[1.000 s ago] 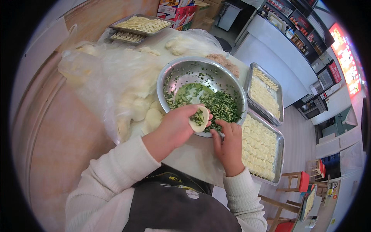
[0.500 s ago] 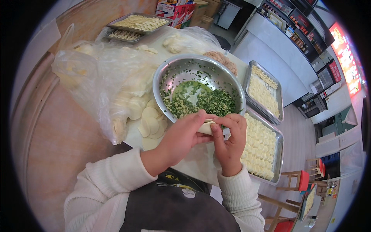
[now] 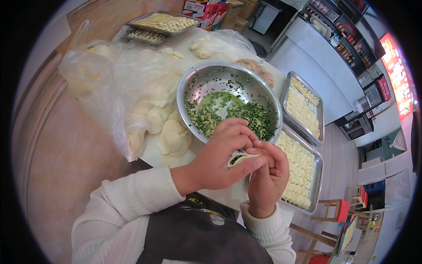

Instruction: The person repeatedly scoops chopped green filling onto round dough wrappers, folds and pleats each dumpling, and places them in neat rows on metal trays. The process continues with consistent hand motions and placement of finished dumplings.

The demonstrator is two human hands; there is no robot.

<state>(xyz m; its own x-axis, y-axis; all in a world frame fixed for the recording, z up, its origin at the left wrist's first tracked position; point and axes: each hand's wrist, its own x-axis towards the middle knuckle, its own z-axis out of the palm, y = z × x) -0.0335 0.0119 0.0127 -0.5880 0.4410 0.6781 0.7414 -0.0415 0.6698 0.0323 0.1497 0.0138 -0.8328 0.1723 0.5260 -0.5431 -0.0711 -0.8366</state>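
Between my two hands, a folded dumpling (image 3: pixel 240 159) shows green filling through a gap at its left end. My left hand (image 3: pixel 217 156) is closed round it, the thumb along its near side. With fingertips pinched, my right hand (image 3: pixel 269 171) grips its right end, which the fingers mostly hide. Just beyond my hands stands a steel bowl (image 3: pixel 187 83) with chopped green and pale filling (image 3: pixel 255 118) and some liquid. Loose round wrappers (image 3: pixel 172 138) lie left of the bowl, beside a clear plastic bag (image 3: pixel 118 101) of more wrappers.
A metal tray (image 3: pixel 313 200) of dumplings sits right of the bowl, with another stacked tray (image 3: pixel 323 108) beyond. Two more filled trays (image 3: pixel 165 24) stand at the far left. Behind the bowl are a minced-meat-like mass (image 3: pixel 257 70) and a plastic bag (image 3: pixel 228 42). Red-topped stools (image 3: pixel 343 210) stand right.
The dumpling has turned in my hands, so its open left end shows. My left fingers have come over its far side, and my right hand has shifted slightly right and nearer.
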